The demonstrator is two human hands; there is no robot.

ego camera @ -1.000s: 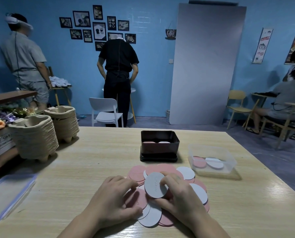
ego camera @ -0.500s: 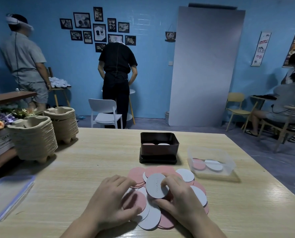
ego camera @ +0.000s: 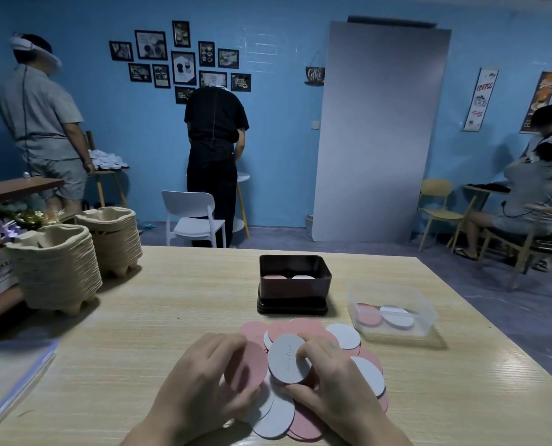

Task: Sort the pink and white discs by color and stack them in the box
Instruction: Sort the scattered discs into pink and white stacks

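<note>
**A:** Which step is in hand?

**B:** Picking out, I judge; each hand has taken one colour from the loose heap [ego camera: 276, 416]; neither disc has reached the dark box [ego camera: 295, 286] yet.

**A:** How do the fingers stand?

**B:** The left hand [ego camera: 204, 378] curls round a pink disc [ego camera: 247, 365], tilted up against its fingertips; the right hand [ego camera: 329, 381] pinches a white disc [ego camera: 287, 358], fingers [ego camera: 315, 349] on its right rim, thumb at its near edge; both hands are closed on their discs, neither wide.

**A:** And the other discs?

**B:** The heap lies under and just beyond both sets of fingers, spilling out to the right of the right knuckles; the box stands further out past the fingertips, apart from the heap, with pink showing on its left side and white on its right.

**A:** So the next move?

**B:** Probably a carry forward; pink to the left side, white to the right; each laid flat on its own colour; a clear tub [ego camera: 393, 312] off to the right of the right fingers also holds one of each, so the aim must be the dark box.
</note>
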